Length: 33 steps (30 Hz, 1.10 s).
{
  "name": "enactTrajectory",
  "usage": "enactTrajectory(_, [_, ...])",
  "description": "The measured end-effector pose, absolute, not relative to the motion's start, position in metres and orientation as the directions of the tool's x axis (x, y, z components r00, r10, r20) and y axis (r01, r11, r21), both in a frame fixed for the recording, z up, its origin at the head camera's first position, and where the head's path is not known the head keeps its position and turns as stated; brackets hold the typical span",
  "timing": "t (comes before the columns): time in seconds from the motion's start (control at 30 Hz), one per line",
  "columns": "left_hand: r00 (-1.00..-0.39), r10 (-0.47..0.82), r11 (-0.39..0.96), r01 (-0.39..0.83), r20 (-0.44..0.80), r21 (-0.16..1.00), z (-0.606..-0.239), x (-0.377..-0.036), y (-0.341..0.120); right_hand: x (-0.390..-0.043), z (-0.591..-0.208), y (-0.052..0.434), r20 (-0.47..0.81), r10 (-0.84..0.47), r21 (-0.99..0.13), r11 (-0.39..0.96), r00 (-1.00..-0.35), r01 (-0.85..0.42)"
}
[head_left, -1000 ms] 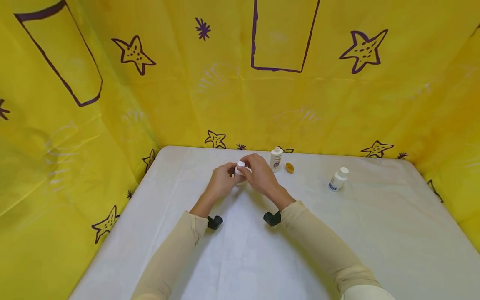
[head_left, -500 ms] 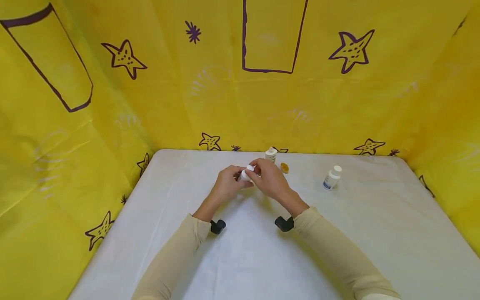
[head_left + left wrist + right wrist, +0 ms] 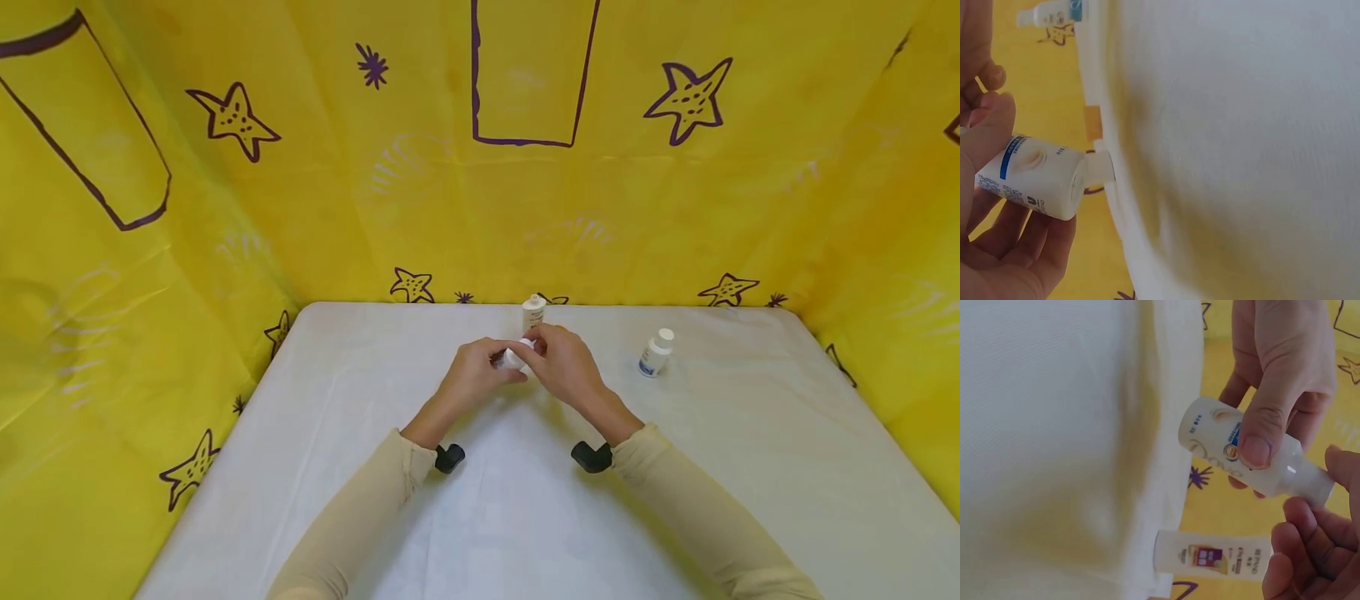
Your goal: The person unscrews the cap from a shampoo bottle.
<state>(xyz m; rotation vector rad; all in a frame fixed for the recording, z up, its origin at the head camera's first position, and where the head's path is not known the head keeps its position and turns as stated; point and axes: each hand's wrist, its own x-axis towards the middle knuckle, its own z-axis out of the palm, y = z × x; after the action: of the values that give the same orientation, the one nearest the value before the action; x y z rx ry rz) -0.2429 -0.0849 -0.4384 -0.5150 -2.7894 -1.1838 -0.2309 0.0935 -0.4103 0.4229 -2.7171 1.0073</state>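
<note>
Over the middle of the white table [image 3: 360, 433], both hands meet round a small white bottle [image 3: 513, 359] with a blue-marked label. My left hand [image 3: 491, 363] grips its body; the thumb presses the label, seen in the right wrist view on the bottle [image 3: 1241, 456]. My right hand [image 3: 536, 350] pinches the bottle's cap end [image 3: 1317, 484]. The bottle lies tilted, cap toward the right hand. The left wrist view shows its base end [image 3: 1035, 178] in the left hand's fingers [image 3: 997, 119].
A white bottle with a purple label [image 3: 532, 312] stands upright just behind the hands, also seen as that bottle [image 3: 1210, 556]. Another white bottle [image 3: 655, 352] leans at the right. Yellow star-printed sheeting [image 3: 225, 208] walls the table on three sides.
The held bottle has tipped from upright to slanted, cap toward the right hand. Both hands have shifted slightly rightward. The small yellow cap behind the right hand is no longer visible in the head view.
</note>
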Motion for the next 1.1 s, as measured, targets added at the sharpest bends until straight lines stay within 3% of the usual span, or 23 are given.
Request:
enactTrajectory(0.27, [-0.923,0.325,0.63,0.374,0.206,0.681,-0.439,-0.242,-0.07,-0.227,-0.417,0.106,0.325,-0.175,-0.602,0.72,-0.929,-0.346])
enactTrajectory(0.8, [-0.894,0.407,0.64,0.426,0.189,0.639,-0.438,-0.238,-0.061,-0.226,-0.42,0.12,0.379,-0.292,-0.518,0.72,-0.878,-0.463])
enactTrajectory(1.1, [-0.897,0.411,0.622,0.405,0.16,0.67,-0.438,-0.24,-0.058,-0.226,-0.421,0.123,0.428,-0.33,-0.475,0.71,-0.841,-0.52])
